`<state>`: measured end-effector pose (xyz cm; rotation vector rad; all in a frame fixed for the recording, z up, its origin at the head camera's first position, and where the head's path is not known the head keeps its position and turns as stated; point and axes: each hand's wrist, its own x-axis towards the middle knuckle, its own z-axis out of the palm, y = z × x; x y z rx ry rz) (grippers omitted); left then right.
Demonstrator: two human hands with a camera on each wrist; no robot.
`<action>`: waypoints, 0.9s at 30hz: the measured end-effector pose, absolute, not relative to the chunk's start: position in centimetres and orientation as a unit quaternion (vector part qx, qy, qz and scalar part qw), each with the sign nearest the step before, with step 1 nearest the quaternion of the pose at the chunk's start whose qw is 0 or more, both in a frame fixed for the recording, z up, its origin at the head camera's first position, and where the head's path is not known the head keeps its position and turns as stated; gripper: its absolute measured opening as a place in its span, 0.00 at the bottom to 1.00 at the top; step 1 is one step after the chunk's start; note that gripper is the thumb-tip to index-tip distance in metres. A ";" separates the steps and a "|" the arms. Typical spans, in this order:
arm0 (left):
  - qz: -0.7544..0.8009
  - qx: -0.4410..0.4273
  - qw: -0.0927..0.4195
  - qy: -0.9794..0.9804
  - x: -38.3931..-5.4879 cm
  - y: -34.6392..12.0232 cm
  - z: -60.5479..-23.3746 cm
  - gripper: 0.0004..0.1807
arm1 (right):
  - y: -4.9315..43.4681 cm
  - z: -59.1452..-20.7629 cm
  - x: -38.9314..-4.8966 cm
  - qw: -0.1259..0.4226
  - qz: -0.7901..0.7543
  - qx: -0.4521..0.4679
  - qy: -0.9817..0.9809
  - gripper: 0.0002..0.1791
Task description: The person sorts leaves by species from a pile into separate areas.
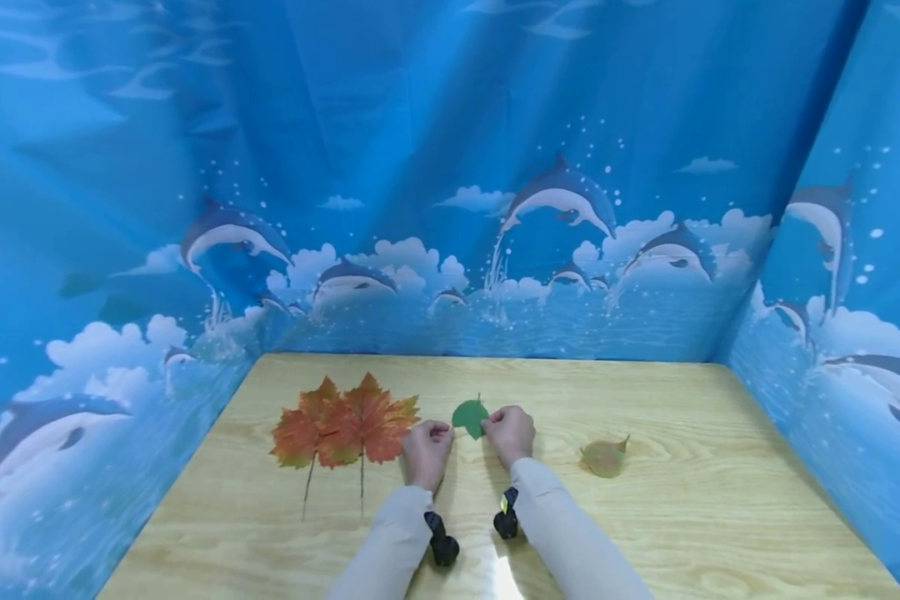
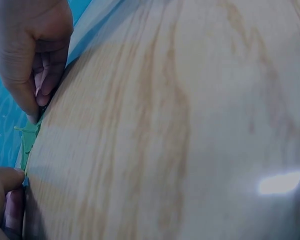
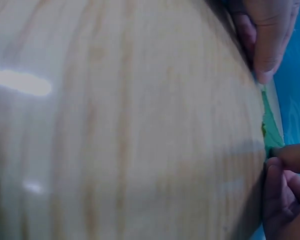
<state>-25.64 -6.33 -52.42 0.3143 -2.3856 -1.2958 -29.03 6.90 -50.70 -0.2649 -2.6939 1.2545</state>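
Observation:
A small green leaf (image 1: 469, 416) lies between the two hands near the middle of the table. My right hand (image 1: 513, 435) pinches its right edge between thumb and fingers. On the other side, the fingertips of my left hand (image 1: 427, 454) pinch the leaf's left tip. Seen edge-on in the left wrist view, the green leaf (image 2: 28, 142) spans the gap between both hands. The right wrist view also has the leaf (image 3: 271, 122), with the right hand (image 3: 290, 195) below it and the left hand (image 3: 267, 37) above. Some fingertips are hidden.
Two red-orange maple leaves (image 1: 371, 421) with long dark stems overlap on the left, close beside the left hand. A rounded brownish-green leaf (image 1: 604, 458) lies to the right. The wooden table (image 1: 682, 517) meets blue dolphin-printed curtains (image 1: 420, 317) at its back and sides.

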 end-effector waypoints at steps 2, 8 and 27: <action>-0.462 0.111 0.207 -0.855 -25.7 -6.3 -52.4 0.02 | 6.9 -50.7 -29.0 0.078 0.420 -0.088 -0.900 0.06; -0.459 0.116 0.206 -0.856 -25.7 -6.2 -52.5 0.02 | 6.9 -50.7 -28.8 0.074 0.422 -0.086 -0.900 0.06; -0.457 0.124 0.194 -0.859 -25.7 -6.2 -52.5 0.02 | 6.7 -51.0 -28.7 0.099 0.420 -0.088 -0.898 0.06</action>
